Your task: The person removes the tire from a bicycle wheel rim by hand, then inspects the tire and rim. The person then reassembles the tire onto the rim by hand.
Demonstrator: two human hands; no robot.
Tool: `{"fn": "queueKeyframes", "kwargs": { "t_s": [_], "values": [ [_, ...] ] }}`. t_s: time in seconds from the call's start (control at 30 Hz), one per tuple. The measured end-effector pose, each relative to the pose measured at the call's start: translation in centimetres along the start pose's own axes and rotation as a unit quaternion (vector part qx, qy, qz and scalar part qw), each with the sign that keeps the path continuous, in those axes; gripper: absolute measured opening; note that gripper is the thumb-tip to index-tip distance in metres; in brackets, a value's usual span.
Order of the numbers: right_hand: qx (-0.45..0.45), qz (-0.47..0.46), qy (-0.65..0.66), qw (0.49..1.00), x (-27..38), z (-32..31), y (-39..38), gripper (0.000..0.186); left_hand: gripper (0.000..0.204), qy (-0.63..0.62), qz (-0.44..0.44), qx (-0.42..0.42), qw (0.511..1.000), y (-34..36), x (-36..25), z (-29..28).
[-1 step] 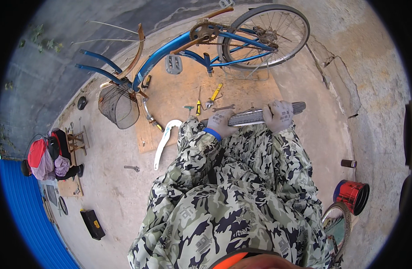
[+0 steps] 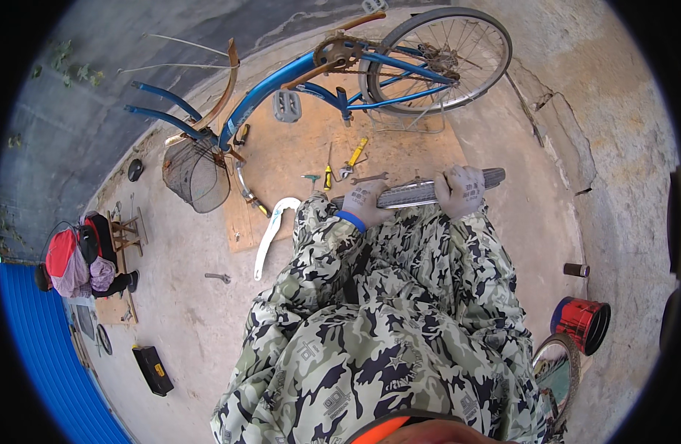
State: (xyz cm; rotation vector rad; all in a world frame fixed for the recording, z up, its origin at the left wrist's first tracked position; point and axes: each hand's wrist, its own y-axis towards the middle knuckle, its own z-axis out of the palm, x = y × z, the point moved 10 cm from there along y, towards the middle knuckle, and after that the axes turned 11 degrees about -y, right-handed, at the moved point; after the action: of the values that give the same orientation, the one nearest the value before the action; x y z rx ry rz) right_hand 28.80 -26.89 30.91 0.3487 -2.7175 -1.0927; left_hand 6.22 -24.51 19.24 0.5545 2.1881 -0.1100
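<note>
A bicycle wheel (image 2: 407, 195) is seen edge-on in front of my lap, its black tyre and pale rim showing. My left hand (image 2: 366, 203), in a grey glove with a blue cuff, is closed over its left part. Farther right, my right hand (image 2: 460, 191), also gloved in grey, grips the same wheel. Just beyond it on a wooden board (image 2: 296, 137) lie an open-end wrench (image 2: 370, 178), an adjustable wrench with a yellow handle (image 2: 354, 157) and a yellow-and-black screwdriver (image 2: 328, 176). A white curved guard (image 2: 274, 233) rests left of my left hand.
A blue bicycle frame (image 2: 270, 83) lies upside down at the far side, with its rear wheel (image 2: 437, 61) and wire basket (image 2: 196, 176). Left are another person (image 2: 78, 255), a black toolbox (image 2: 153, 370) and a loose wrench (image 2: 217, 277). A red-and-black bucket (image 2: 580, 325) stands right.
</note>
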Motion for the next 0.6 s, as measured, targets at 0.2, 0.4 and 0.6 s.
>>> {"fn": "queueKeyframes", "kwargs": {
  "t_s": [0.2, 0.4, 0.6],
  "values": [
    [0.018, 0.0, 0.015, 1.0, 0.7, 0.4, 0.0, 0.021, 0.054, -0.005, -0.025, 0.001, 1.0, -0.4, 0.7, -0.5],
    [-0.002, -0.002, -0.002, 1.0, 0.5, 0.1, 0.2, 0.021, 0.054, -0.008, -0.03, 0.015, 0.999, 0.1, 0.5, -0.1],
    [0.021, -0.005, 0.017, 1.0, 0.0, 1.2, 0.2, 0.02, 0.055, -0.026, -0.035, 0.011, 0.999, 0.4, 1.1, 0.2]
  ]
}}
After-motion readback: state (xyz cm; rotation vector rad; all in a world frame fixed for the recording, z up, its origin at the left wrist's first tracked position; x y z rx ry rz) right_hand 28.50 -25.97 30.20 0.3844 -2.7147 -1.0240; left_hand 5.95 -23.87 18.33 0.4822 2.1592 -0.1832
